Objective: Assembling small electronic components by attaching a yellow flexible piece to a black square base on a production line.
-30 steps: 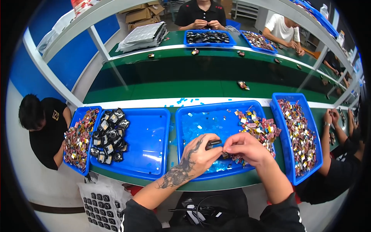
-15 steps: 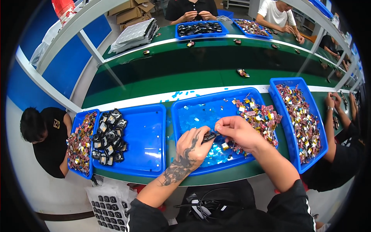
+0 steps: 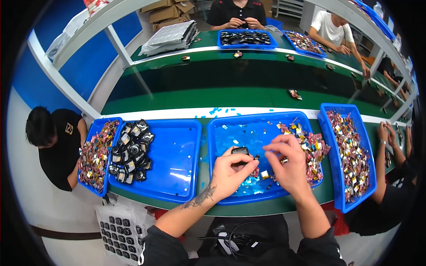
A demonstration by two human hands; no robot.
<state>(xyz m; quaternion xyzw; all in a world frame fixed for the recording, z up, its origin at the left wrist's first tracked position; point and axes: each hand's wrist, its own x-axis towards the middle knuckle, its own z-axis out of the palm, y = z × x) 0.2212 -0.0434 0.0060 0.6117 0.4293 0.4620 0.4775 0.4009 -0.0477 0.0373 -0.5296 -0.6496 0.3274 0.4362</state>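
My left hand (image 3: 233, 172) grips a small black casing (image 3: 240, 151), rounded and square, between thumb and fingers above the middle blue tray (image 3: 213, 155). A small dark piece shows beside the thumb tip. My right hand (image 3: 289, 165) is raised to the right of the casing, apart from it, its thumb and forefinger slightly parted with nothing visible between them. Below the hands, blue film scraps (image 3: 226, 133) cover the tray floor. Small circuit boards (image 3: 314, 153) with red, yellow and white parts are heaped at its right side.
At left, a blue tray (image 3: 177, 159) holds black camera-like units (image 3: 133, 148) with lenses. Trays of small boards flank it (image 3: 95, 155) and stand at right (image 3: 353, 164). A green conveyor (image 3: 199, 95) runs beyond. Co-workers sit across and at both sides; metal frame bars (image 3: 117, 44) rise at left.
My right hand has drawn away from the casing toward the right. My left hand has turned, so the casing's flat black face now shows. The whole view has shifted slightly.
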